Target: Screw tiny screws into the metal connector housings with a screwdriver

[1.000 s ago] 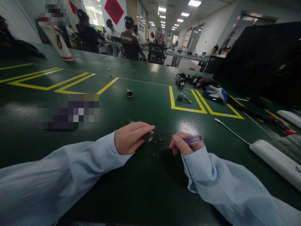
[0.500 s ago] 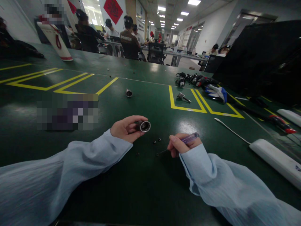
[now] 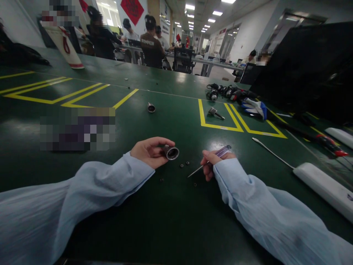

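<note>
Between its thumb and fingers, my left hand (image 3: 150, 151) grips a hollow metal housing (image 3: 173, 153), its round open end turned toward me. My right hand (image 3: 213, 162) is closed on a screwdriver (image 3: 223, 151) with a clear purple handle; its thin shaft slants down to the left, the tip close to the table. Two small dark rings (image 3: 181, 165) lie on the green table (image 3: 154, 221) between the hands. Another small ring (image 3: 195, 184) is below the right hand, and a tiny dark piece (image 3: 161, 179) sits below the left.
Further off stands a metal cup-shaped part (image 3: 151, 107). A metal piece with a shaft (image 3: 216, 113) lies inside yellow tape. Back right are black tools (image 3: 220, 91) and a blue-white glove (image 3: 254, 108). A white power strip (image 3: 322, 186) lies right; a blurred-out object (image 3: 78, 130) left.
My right hand has shifted slightly right and up with the screwdriver, and a small ring now shows on the table below it. The housing in my left hand has tilted and moved slightly right.
</note>
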Demonstrator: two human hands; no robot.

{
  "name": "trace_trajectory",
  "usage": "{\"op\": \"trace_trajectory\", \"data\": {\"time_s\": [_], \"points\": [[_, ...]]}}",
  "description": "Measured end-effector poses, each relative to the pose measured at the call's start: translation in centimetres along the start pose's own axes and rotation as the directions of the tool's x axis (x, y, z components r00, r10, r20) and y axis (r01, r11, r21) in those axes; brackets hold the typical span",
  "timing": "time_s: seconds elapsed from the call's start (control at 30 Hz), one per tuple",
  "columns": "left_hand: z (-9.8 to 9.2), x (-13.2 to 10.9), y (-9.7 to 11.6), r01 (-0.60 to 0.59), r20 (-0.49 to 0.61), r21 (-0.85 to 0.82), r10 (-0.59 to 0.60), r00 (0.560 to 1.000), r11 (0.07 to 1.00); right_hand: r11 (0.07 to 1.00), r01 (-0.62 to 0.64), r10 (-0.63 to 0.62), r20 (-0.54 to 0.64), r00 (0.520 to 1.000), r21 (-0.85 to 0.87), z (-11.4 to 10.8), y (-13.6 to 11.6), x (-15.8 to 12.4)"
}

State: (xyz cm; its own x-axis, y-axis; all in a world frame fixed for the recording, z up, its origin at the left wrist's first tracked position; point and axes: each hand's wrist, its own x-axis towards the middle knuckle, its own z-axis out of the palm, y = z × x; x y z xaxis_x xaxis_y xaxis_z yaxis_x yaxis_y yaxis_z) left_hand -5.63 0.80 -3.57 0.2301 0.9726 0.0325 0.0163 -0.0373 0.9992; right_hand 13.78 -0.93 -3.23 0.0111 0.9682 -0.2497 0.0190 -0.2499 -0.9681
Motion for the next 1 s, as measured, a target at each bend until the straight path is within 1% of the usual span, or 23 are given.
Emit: {"op": "trace_trajectory", "data": {"time_s": [0.1, 0.2, 0.27, 0.37, 0.43, 0.53, 0.6, 0.63, 0.73, 0.8, 0.83, 0.87, 0.9, 0.93, 0.97, 1.0], "points": [[0.0, -0.1, 0.0, 0.0, 0.018, 0.014, 0.0, 1.0, 1.0, 0.996, 0.084, -0.084, 0.004, 0.996, 0.003, 0.0, -0.2, -0.4], [0.0, -0.1, 0.0, -0.004, 0.035, -0.003, 0.004, 0.999, 1.0, 0.983, 0.183, -0.183, 0.005, 0.983, 0.008, -0.2, -0.5, -1.0], [0.0, -0.1, -0.1, -0.01, 0.029, -0.009, 0.01, 1.0, 1.0, 0.968, 0.247, -0.248, -0.004, 0.969, -0.053, -0.4, -0.7, -1.3], [0.1, -0.2, -0.2, -0.023, 0.017, -0.005, 0.023, 1.0, 1.0, 0.929, 0.317, -0.324, -0.006, 0.946, -0.191, -0.4, -0.8, -1.6], [0.1, -0.3, -0.2, -0.032, 0.016, -0.003, 0.032, 0.999, 0.999, 0.909, 0.334, -0.344, 0.004, 0.939, -0.25, -0.3, -0.7, -1.7], [0.1, -0.3, -0.2, -0.037, 0.011, -0.001, 0.037, 0.999, 0.999, 0.903, 0.323, -0.332, 0.018, 0.943, -0.284, -0.2, -0.5, -1.5], [0.1, -0.3, -0.2, -0.037, 0.018, -0.006, 0.037, 0.999, 0.999, 0.923, 0.289, -0.289, 0.038, 0.957, -0.255, -0.2, -0.3, -1.3], [0.1, -0.2, -0.2, -0.036, 0.022, -0.01, 0.036, 0.999, 0.999, 0.942, 0.259, -0.255, 0.045, 0.966, -0.214, -0.2, -0.2, -1.1], [-0.1, -0.2, -0.1, -0.025, 0.034, -0.03, 0.026, 0.999, 0.999, 0.986, 0.163, -0.164, 0.086, 0.983, 0.017, -0.2, 0.1, -0.7], [-0.1, -0.2, 0.2, -0.017, 0.039, -0.042, 0.019, 0.999, 0.999, 0.972, 0.173, -0.192, 0.117, 0.974, 0.158, -0.2, 0.2, -0.7], [-0.1, -0.3, 0.3, -0.014, 0.042, -0.042, 0.016, 0.999, 0.999, 0.957, 0.213, -0.238, 0.118, 0.964, 0.195, -0.2, 0.3, -0.7], [-0.1, -0.4, 0.4, -0.011, 0.045, -0.038, 0.012, 0.999, 0.999, 0.94, 0.279, -0.303, 0.105, 0.947, 0.199, -0.1, 0.4, -0.9], [0.0, -0.4, 0.6, -0.006, 0.048, -0.031, 0.007, 0.999, 1.0, 0.916, 0.367, -0.384, 0.084, 0.92, 0.163, -0.1, 0.4, -1.0], [0.0, -0.5, 0.7, 0.0, 0.051, -0.022, 0.002, 0.999, 1.0, 0.877, 0.471, -0.478, 0.069, 0.876, 0.095, 0.0, 0.5, -1.3], [0.1, -0.6, 0.8, 0.003, 0.053, -0.014, -0.002, 0.999, 1.0, 0.815, 0.579, -0.578, 0.071, 0.813, 0.009, 0.1, 0.5, -1.5], [0.2, -0.7, 0.8, 0.004, 0.054, -0.01, -0.004, 0.999, 1.0, 0.732, 0.677, -0.671, 0.094, 0.736, -0.077, 0.2, 0.5, -1.7]]}}
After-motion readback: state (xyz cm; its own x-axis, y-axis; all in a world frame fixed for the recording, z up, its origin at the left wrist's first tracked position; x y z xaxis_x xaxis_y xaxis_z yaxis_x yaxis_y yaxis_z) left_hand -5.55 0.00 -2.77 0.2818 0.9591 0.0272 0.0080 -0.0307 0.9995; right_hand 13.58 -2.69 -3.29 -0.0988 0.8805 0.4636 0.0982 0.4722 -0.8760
